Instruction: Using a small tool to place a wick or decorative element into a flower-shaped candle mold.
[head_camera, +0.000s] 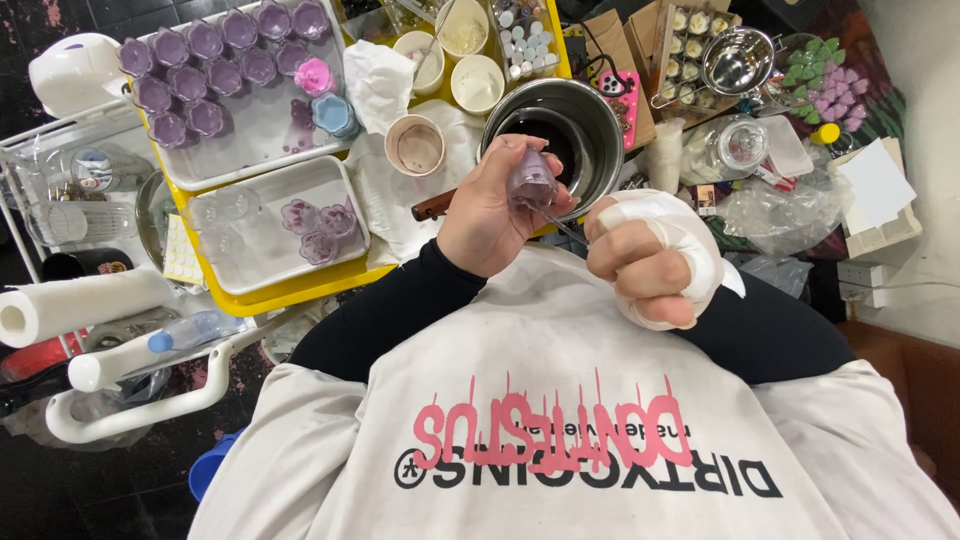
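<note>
My left hand (490, 215) grasps a small purple mould (531, 183) just before the steel pot (590, 115) rim; my bandaged right hand (655, 255), beside it, pinches a thin tool (562, 226), little free room between.

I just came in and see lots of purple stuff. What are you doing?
The person's left hand holds a small clear purple mould above a steel pot. The bandaged right hand pokes a thin metal tool at it. Trays of more purple moulds sit to the side.
</note>
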